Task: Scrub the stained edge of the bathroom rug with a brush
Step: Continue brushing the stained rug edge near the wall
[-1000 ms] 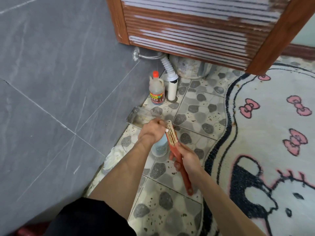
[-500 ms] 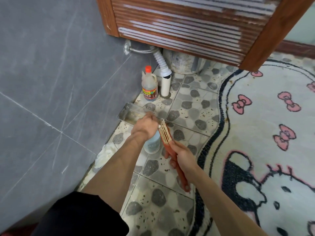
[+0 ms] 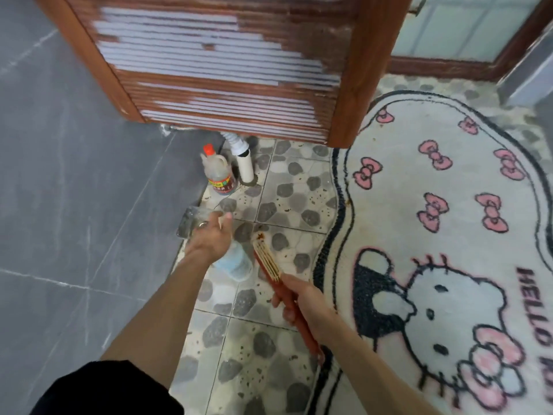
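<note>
Red plastic forms the long, narrow handle of the brush (image 3: 269, 262), whose pale, ridged bristle head tilts up over the floor (image 3: 287, 187) just left of the rug (image 3: 398, 229), not touching it. The right hand (image 3: 302, 305) is wrapped around the handle at mid-length, right beside the rug's wavy, black-banded edge (image 3: 330, 238), where small brownish marks show on the cream pile. The rug is fluffy and curved in outline, patterned with pink bows. Left of it runs a strip of glossy pebble-pattern tile, which gives the hands open room between the rug and the grey wall (image 3: 74, 175). The left hand (image 3: 211, 238), blurred, has its fingers loosely spread and grips nothing, hovering above a pale blue container (image 3: 238, 265) whose contents cannot be made out. Further left of the rug lies a clear tray (image 3: 188, 221). Beyond it a translucent, red-capped bottle (image 3: 218, 175) stands beside a white pipe (image 3: 245, 166) under the slatted wooden cabinet (image 3: 224, 70).
</note>
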The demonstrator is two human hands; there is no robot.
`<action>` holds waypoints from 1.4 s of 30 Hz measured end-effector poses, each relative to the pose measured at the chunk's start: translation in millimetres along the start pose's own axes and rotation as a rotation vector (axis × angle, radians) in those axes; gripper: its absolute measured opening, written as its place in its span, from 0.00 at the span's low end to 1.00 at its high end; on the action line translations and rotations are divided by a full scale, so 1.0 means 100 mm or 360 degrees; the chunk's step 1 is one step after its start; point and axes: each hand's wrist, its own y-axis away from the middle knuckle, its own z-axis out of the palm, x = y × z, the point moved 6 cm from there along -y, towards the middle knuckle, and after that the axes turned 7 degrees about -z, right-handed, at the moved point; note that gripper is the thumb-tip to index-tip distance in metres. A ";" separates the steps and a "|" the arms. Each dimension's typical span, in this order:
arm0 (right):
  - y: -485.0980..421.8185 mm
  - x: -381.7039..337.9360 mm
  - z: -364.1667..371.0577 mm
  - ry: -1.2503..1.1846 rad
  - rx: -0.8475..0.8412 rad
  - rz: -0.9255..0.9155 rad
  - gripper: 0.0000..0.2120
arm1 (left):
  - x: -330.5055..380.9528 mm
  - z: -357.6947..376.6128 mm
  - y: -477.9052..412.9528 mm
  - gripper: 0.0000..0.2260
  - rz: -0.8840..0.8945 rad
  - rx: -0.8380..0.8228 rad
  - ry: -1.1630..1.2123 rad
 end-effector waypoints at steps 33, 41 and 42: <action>7.65 -2.34 -0.53 -0.1738 0.2244 -0.0661 0.16 | 4.57 -1.04 6.58 0.13 0.1980 -0.1368 -0.1291; 8.52 -1.53 0.65 -0.2358 0.2995 -0.0974 0.16 | 4.56 -0.53 8.00 0.09 0.2498 -0.1530 -0.1738; 8.55 -1.44 0.71 -0.2454 0.3056 -0.1033 0.15 | 4.52 -0.43 8.19 0.09 0.2556 -0.1537 -0.1790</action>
